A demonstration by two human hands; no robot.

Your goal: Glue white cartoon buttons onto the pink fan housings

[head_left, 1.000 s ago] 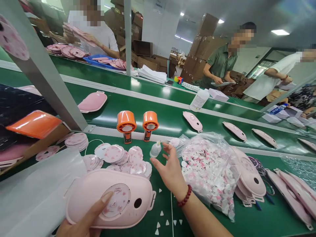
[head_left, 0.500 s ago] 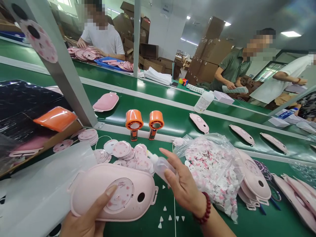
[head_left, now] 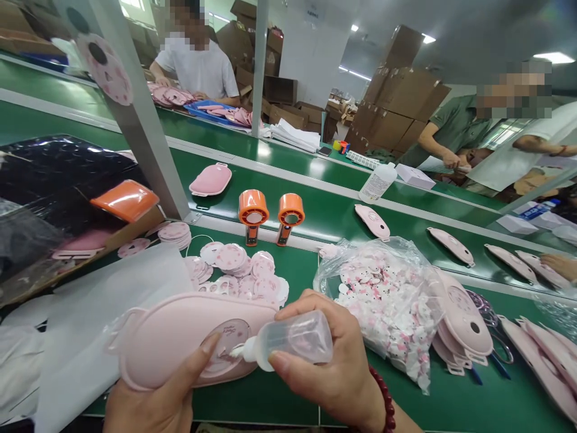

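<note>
Left hand (head_left: 153, 400) grips pink case (head_left: 180, 340); right hand (head_left: 336, 373) clasps squeeze bottle (head_left: 293, 341).

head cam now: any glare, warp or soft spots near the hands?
Head view: wide-angle warp bends the posts and conveyor edges. Ceiling-light glare streaks the green belt and the black plastic bag. The right hand, squeeze bottle and pink shell held by the left hand look sharp; frame corners soften.

Pale pink oval plastic shell (head_left: 180, 337) is showing a pink-speckled round disc (head_left: 228, 340); clear squeeze bottle (head_left: 293, 340) is showing a white nozzle. Green belt (head_left: 324, 222) is carrying two orange-headed tools (head_left: 253, 210).
</note>
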